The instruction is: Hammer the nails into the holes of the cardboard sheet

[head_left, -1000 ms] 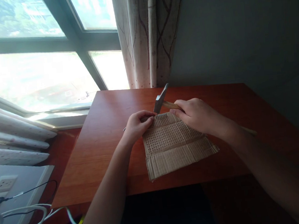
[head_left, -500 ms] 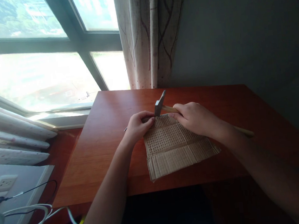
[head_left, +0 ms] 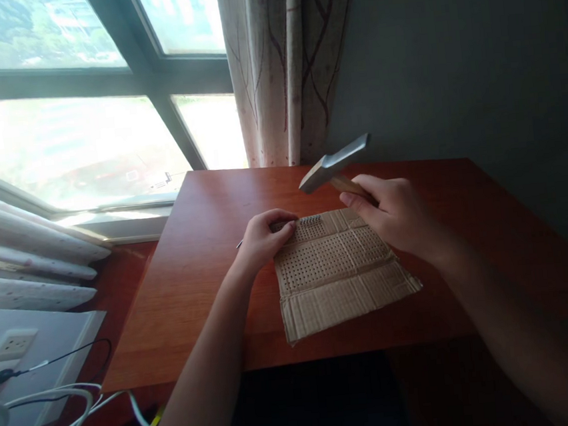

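Observation:
A brown piece of corrugated cardboard, pierced with rows of small holes, lies on the wooden table. Along its far edge runs a row of small dark metal points. My left hand rests at the cardboard's far left corner, thumb and fingers pinched together; whatever is between them is too small or hidden to name. A thin metal tip shows just left of this hand. My right hand is closed around the wooden handle of a hammer, its metal head raised above the cardboard's far edge.
The reddish wooden table reaches back to a curtain and a dark wall. A large window stands at the left. White cables and a wall socket are at the lower left.
My right hand has lifted the hammer up and to the right, away from the cardboard's far edge beside my left fingertips. My left hand has stayed in place.

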A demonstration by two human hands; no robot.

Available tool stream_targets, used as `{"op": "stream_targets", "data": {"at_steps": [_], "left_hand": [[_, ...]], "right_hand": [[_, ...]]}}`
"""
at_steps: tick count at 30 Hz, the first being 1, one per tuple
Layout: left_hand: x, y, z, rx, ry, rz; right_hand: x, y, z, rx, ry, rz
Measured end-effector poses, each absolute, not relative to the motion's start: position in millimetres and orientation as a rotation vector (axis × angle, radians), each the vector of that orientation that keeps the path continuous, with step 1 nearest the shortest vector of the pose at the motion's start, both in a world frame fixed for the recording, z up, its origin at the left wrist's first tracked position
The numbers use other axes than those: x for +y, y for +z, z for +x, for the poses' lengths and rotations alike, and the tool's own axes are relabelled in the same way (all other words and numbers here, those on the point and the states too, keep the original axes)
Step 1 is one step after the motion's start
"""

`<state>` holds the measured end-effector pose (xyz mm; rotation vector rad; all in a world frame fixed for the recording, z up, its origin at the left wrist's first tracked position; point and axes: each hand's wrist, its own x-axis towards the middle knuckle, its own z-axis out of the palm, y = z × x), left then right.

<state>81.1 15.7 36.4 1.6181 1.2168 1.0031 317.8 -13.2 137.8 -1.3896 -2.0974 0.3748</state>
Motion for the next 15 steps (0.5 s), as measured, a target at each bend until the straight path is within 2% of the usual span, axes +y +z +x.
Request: {"op": "stream_targets", "data": {"at_steps": [5,11,15], "left_hand": [[14.3,39.3,81.5,1.225,0.997,1.607],[14.2,39.4,81.1,1.234,1.012,1.606],[14.3,38.5,80.6,1.229,1.001,1.618]], "right_hand": [[-8.3,135.9,339.7,-1.776,0.475,-1.309],[-10.6,129.7,349.5,-2.002,0.440,-1.471],[-17.1,113.6,358.0,-1.865,0.442,-1.468]]}}
